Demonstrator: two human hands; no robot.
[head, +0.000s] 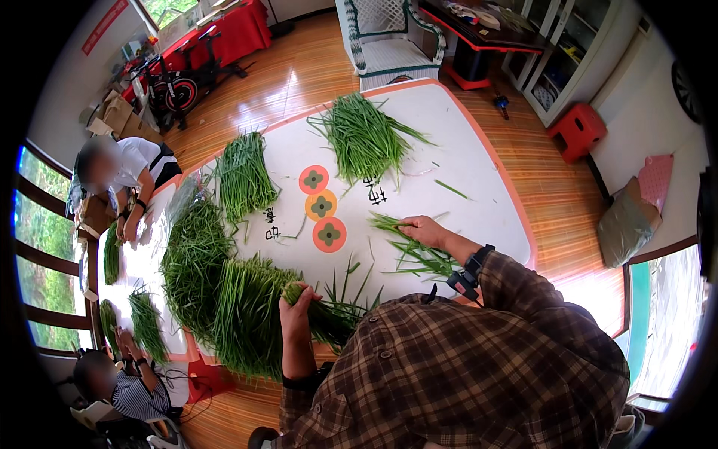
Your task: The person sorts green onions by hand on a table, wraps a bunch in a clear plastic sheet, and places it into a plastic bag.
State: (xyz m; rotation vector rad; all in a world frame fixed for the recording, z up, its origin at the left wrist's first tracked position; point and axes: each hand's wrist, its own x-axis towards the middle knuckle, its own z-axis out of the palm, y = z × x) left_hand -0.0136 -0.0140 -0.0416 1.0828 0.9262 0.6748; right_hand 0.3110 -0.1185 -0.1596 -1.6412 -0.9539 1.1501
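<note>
My left hand [297, 311] is closed around a bundle of green leafy stalks [292, 293], its pale cut ends up and its blades trailing right over the table's near edge. Beside it lies a big heap of long green stalks [247, 314], joined to a looser, tangled heap [193, 264] further left. My right hand [424, 230] has its fingers on a few loose stalks [387, 223] that lie on the white table cover [477, 168]; whether it grips them I cannot tell. More scattered blades [418, 255] lie under and beside that hand.
Two further piles of stalks [245, 177] [364, 137] lie on the table's far side. At a second table [126, 266] on the left, two people [137, 163] [140, 393] handle small bunches. A wicker chair [392, 50] stands beyond the far edge, and a red stool [578, 132] stands right.
</note>
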